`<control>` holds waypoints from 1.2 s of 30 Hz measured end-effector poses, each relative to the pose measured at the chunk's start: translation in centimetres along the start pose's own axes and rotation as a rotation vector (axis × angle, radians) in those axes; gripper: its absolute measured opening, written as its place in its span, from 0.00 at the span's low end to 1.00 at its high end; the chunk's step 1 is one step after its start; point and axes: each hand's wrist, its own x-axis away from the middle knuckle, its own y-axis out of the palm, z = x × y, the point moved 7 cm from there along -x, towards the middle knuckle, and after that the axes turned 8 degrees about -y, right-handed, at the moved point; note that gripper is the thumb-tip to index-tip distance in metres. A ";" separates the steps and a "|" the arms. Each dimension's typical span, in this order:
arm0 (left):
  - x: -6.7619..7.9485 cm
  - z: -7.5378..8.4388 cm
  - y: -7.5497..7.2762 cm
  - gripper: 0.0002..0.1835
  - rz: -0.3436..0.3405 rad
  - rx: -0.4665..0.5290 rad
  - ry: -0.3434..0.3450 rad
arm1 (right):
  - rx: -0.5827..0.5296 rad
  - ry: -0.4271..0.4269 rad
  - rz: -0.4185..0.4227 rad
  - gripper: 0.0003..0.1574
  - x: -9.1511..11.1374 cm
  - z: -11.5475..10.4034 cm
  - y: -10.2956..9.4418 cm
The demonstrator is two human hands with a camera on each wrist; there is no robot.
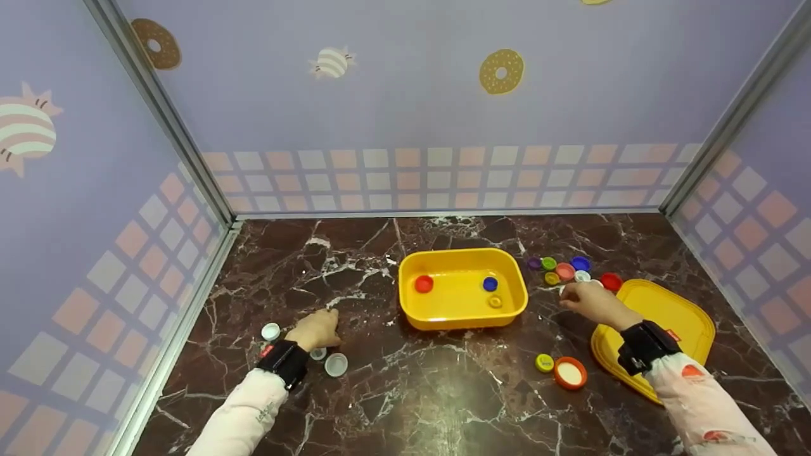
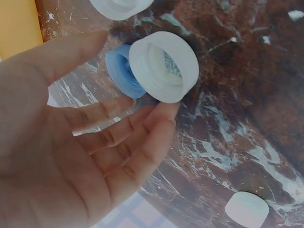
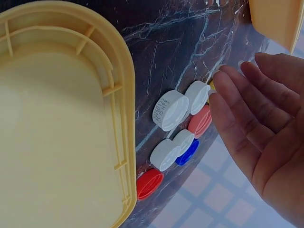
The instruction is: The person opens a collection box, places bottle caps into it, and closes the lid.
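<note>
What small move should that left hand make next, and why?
Perhaps the left hand should pinch the light blue cap: in its wrist view, thumb and fingertips appear on either side of that cap, which doesn't look gripped yet. The yellow bin already holds a red cap, so others may belong there too.

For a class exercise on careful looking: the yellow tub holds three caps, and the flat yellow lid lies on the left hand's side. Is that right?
Not quite: the head view shows the flat yellow lid lying on the side of the right hand, not the left. The yellow tub does hold three caps.
</note>
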 end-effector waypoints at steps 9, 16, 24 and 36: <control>-0.4 0.7 -0.6 0.15 0.097 0.035 0.057 | -0.007 -0.022 0.002 0.03 0.0 0.0 0.2; -1.2 2.1 -2.8 0.21 0.192 0.034 0.074 | -0.014 -0.026 -0.004 0.03 0.1 0.0 0.1; -2.1 5.1 -5.7 0.17 0.360 0.059 0.158 | -0.019 -0.025 0.002 0.04 0.3 0.0 0.2; -2.7 10.1 -8.4 0.10 0.514 0.044 0.295 | -0.015 -0.012 -0.010 0.04 0.5 0.2 0.6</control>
